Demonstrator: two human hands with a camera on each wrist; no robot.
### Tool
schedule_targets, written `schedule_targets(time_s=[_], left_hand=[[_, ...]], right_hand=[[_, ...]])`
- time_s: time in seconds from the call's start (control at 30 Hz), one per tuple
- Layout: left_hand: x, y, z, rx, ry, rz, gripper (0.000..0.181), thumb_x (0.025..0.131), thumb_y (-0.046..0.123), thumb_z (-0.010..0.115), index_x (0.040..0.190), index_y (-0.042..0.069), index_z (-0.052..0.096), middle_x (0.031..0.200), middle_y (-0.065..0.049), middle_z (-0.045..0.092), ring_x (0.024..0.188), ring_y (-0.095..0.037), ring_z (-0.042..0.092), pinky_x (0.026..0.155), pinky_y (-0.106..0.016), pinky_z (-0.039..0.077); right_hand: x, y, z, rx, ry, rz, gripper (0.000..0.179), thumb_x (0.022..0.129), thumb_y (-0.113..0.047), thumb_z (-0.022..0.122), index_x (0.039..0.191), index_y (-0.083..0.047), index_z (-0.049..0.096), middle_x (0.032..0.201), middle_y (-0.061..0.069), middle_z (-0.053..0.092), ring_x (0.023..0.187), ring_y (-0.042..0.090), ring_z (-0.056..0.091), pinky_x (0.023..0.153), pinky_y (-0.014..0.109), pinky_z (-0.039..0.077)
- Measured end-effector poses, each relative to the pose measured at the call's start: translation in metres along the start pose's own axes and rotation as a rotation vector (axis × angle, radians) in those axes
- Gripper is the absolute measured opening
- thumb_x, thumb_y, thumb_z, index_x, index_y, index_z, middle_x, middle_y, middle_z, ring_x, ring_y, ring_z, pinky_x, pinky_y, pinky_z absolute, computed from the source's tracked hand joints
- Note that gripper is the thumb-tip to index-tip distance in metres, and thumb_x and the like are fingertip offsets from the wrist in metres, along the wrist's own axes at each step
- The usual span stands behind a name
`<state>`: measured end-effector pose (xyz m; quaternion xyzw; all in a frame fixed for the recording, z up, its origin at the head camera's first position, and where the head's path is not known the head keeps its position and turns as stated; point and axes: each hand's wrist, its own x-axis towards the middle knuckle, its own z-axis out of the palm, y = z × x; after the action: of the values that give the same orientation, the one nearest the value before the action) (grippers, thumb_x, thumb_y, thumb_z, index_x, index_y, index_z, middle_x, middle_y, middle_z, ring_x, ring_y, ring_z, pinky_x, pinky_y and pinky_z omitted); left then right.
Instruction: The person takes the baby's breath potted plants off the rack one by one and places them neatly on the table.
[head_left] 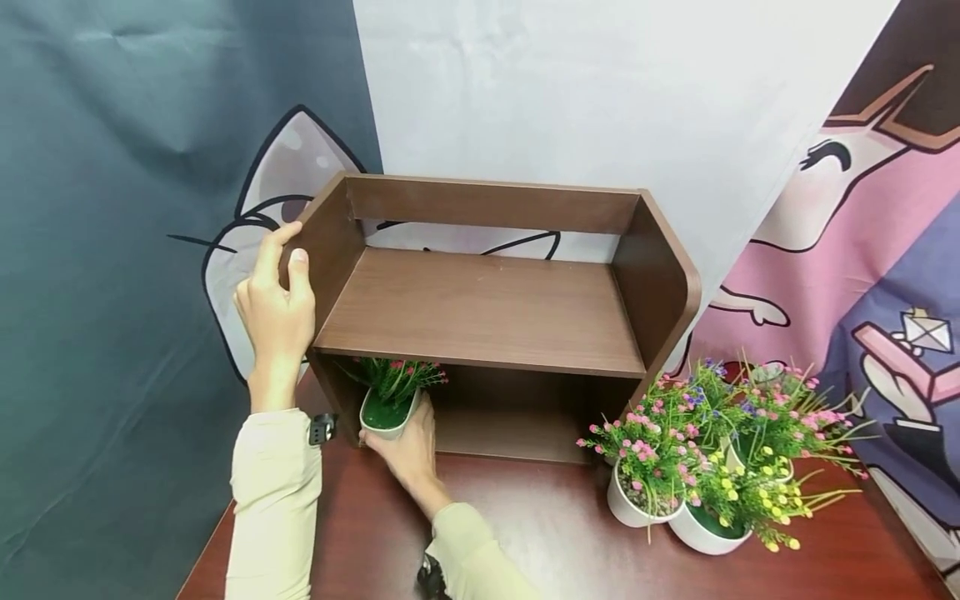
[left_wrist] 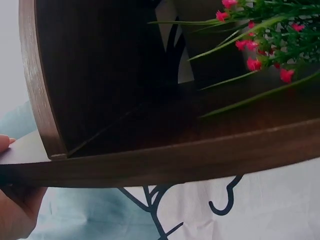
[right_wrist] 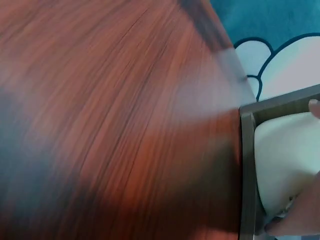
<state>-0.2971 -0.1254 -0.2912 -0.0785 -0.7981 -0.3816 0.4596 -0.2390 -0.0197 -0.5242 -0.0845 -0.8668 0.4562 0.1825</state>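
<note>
A brown two-tier wooden shelf (head_left: 487, 304) stands on the table. My left hand (head_left: 276, 312) grips its left side panel near the front edge, the thumb on one face and fingers on the other; part of this hand also shows in the left wrist view. My right hand (head_left: 412, 442) holds a white-potted artificial plant (head_left: 386, 417) at the left end of the lower compartment. Its pink flowers (left_wrist: 254, 64) and long green blades reach inside, under the upper board. In the right wrist view the white pot (right_wrist: 290, 155) sits within the shelf's frame, fingers against its side.
Several potted artificial plants with pink (head_left: 645, 450), yellow (head_left: 768, 492) and purple flowers crowd the table (head_left: 517, 525) at the shelf's right end. A printed cloth backdrop (head_left: 510, 92) hangs close behind. The table's left edge runs beside my left forearm.
</note>
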Motion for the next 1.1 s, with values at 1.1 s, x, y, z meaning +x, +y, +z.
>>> schedule_targets(time_s=[1.1], left_hand=[[0.0, 0.0, -0.005, -0.018, 0.01, 0.046, 0.031, 0.086, 0.02, 0.045, 0.114, 0.026, 0.055, 0.049, -0.009, 0.045, 0.042, -0.019, 0.023, 0.049, -0.032, 0.021]], right_hand=[[-0.06, 0.018, -0.059, 0.108, -0.093, 0.005, 0.098, 0.05, -0.043, 0.075, 0.129, -0.007, 0.03, 0.119, 0.003, 0.043, 0.102, 0.015, 0.045, 0.085, 0.033, 0.036]])
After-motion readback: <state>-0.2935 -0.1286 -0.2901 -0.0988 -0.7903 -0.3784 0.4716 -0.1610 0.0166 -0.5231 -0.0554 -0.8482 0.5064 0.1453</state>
